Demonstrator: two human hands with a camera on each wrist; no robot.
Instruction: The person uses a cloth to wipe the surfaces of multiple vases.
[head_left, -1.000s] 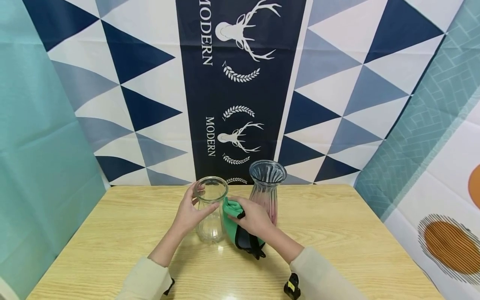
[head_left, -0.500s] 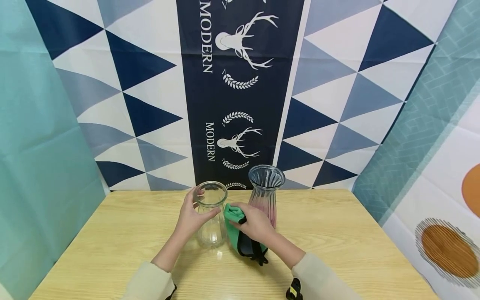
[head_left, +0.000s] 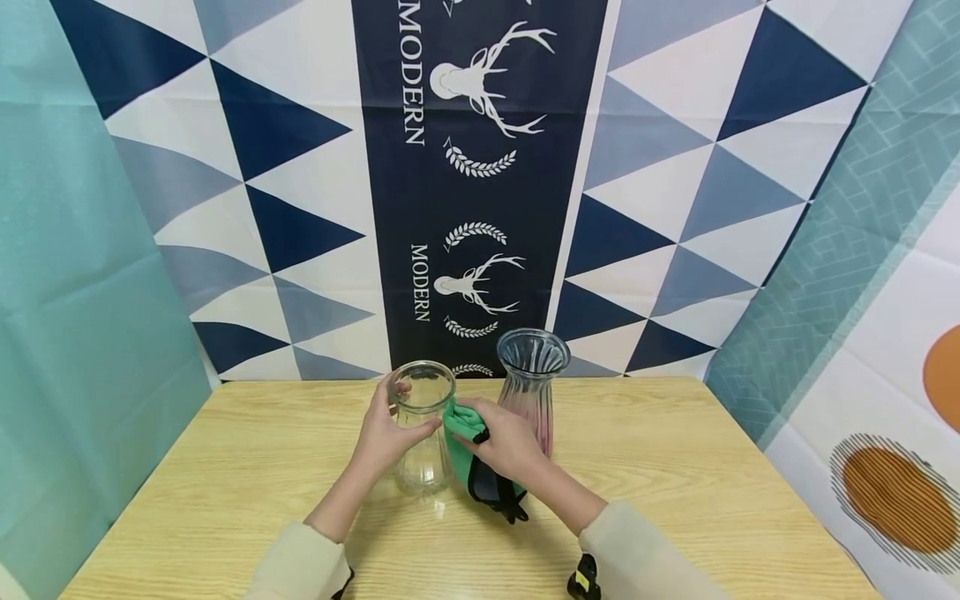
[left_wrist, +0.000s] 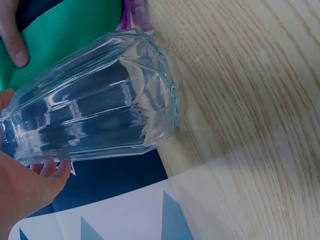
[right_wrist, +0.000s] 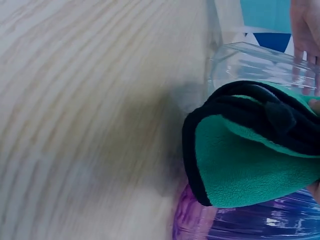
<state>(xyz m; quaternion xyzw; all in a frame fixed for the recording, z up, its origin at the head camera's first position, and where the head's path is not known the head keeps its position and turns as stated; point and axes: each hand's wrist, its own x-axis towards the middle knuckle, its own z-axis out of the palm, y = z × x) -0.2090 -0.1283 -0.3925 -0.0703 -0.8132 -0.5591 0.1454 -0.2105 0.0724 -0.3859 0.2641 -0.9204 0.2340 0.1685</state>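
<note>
A clear ribbed glass vase (head_left: 422,462) stands upright on the table. My left hand (head_left: 377,431) holds it near the neck, fingers on the far left side and thumb across the front. My right hand (head_left: 510,439) grips a bunched green cloth (head_left: 457,454) with black trim, which lies along the vase's right side. In the left wrist view the cloth (left_wrist: 75,32) sits against or very near the glass (left_wrist: 95,110). In the right wrist view the cloth's folded, black-edged end (right_wrist: 245,170) hangs down, hiding part of the clear vase (right_wrist: 250,62).
A second ribbed vase (head_left: 528,400), blue at the top and pink below, stands just behind my right hand. Bare wooden tabletop (head_left: 645,475) spreads to both sides. A patterned wall covering (head_left: 465,192) rises at the table's back edge.
The head view has shifted slightly. My right hand with the cloth moved a little right and down, then back up and left toward the clear vase. My left hand keeps its hold.
</note>
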